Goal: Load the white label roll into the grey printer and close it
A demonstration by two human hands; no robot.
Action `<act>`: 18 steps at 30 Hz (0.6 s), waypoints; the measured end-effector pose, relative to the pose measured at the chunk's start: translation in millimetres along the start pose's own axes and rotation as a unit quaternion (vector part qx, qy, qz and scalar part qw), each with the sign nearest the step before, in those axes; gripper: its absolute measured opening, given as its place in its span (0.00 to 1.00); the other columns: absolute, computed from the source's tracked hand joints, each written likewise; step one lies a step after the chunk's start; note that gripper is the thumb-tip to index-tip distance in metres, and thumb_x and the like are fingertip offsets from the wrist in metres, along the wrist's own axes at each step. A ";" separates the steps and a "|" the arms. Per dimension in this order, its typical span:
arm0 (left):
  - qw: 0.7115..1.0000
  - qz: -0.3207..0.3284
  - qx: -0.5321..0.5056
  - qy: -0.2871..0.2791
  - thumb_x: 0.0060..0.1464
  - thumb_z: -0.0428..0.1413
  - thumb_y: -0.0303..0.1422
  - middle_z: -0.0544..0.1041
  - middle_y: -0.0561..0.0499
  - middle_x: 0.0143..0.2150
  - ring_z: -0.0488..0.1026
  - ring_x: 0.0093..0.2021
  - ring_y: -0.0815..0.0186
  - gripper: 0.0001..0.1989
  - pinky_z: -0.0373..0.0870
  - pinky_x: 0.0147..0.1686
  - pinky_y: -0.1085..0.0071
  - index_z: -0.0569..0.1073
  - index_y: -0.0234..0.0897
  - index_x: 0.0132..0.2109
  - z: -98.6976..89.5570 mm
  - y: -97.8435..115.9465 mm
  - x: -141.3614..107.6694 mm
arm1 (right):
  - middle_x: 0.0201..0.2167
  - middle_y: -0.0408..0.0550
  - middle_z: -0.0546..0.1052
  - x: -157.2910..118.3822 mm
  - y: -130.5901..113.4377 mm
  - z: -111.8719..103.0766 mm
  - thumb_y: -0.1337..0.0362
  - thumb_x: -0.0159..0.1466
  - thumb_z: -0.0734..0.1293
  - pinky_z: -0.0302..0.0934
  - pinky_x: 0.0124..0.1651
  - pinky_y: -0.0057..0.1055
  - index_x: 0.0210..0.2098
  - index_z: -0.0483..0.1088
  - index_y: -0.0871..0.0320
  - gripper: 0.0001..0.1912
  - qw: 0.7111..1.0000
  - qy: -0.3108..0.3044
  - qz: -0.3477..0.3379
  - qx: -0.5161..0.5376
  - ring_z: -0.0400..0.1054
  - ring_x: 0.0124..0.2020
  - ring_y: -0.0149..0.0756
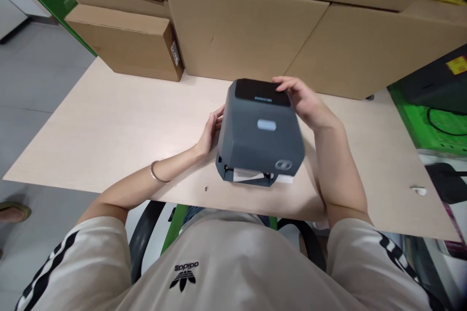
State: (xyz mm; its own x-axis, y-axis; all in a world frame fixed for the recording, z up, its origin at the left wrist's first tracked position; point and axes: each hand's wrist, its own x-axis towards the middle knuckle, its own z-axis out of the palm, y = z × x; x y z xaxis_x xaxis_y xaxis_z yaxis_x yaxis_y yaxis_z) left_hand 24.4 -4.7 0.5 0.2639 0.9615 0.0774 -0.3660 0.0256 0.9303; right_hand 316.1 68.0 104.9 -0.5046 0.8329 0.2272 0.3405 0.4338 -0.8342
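Observation:
A dark grey label printer (251, 141) sits on the pale table, its lid down and turned at a slight angle. White label paper (248, 175) shows in the slot along the side nearest my body. My left hand (211, 129) grips the printer's left side, its fingertips partly hidden behind the casing. At the far right corner, my right hand (301, 99) holds the printer, with fingers resting over the black top panel and the thumb side out of sight. Both arms reach around the machine from either side.
Cardboard boxes (237, 24) form a wall along the table's back edge, with a smaller box (124, 43) at the left. A small white object (419, 190) lies at the table's right. Green crates (438, 126) stand beyond it. Someone's foot (13, 212) shows on the floor at left.

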 end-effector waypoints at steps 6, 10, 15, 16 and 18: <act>0.999 0.027 0.012 0.027 0.68 0.48 0.68 0.77 0.48 0.73 0.71 0.76 0.44 0.39 0.66 0.77 0.39 0.73 0.50 0.72 -6.5 -9.3 6.4 | 0.87 0.47 0.45 -11.8 -30.2 -10.6 0.26 0.54 0.79 0.39 0.84 0.68 0.81 0.56 0.36 0.63 0.964 -0.211 0.023 -0.160 0.34 0.87 0.65; 0.999 0.021 0.019 0.023 0.68 0.48 0.68 0.76 0.48 0.74 0.71 0.76 0.44 0.39 0.65 0.77 0.39 0.73 0.52 0.73 -8.8 -11.1 7.7 | 0.88 0.44 0.40 -15.0 -35.7 -12.1 0.25 0.57 0.76 0.36 0.84 0.68 0.83 0.52 0.34 0.63 0.957 -0.222 0.043 -0.181 0.31 0.87 0.66; 0.999 0.029 0.012 0.028 0.70 0.51 0.64 0.79 0.48 0.72 0.70 0.76 0.44 0.35 0.64 0.78 0.41 0.74 0.49 0.71 -1.0 -0.3 3.2 | 0.88 0.42 0.31 -22.1 -31.5 -25.3 0.27 0.57 0.78 0.34 0.84 0.69 0.85 0.43 0.34 0.68 0.950 -0.245 0.034 -0.191 0.24 0.87 0.67; 0.999 0.026 0.009 0.028 0.70 0.51 0.64 0.79 0.48 0.71 0.70 0.77 0.44 0.35 0.64 0.78 0.41 0.74 0.49 0.71 0.2 1.5 2.6 | 0.88 0.41 0.30 -24.0 -29.8 -29.3 0.28 0.55 0.79 0.35 0.84 0.69 0.85 0.41 0.34 0.70 0.949 -0.249 0.027 -0.191 0.23 0.86 0.68; 1.000 0.010 0.001 0.025 0.71 0.50 0.63 0.79 0.49 0.71 0.69 0.77 0.44 0.36 0.64 0.79 0.40 0.71 0.50 0.74 0.3 2.4 2.6 | 0.88 0.41 0.29 -27.1 -26.6 -35.8 0.29 0.54 0.80 0.37 0.84 0.69 0.85 0.39 0.34 0.73 0.952 -0.242 0.018 -0.187 0.23 0.86 0.68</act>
State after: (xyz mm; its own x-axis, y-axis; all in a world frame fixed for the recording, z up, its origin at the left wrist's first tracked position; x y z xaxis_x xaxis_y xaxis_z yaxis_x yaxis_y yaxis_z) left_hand 24.4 -2.3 3.1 0.2112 0.9744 0.0774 -0.3688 0.0061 0.9295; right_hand 349.1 46.2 139.0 -0.7628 0.6330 -0.1322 0.5778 0.5753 -0.5790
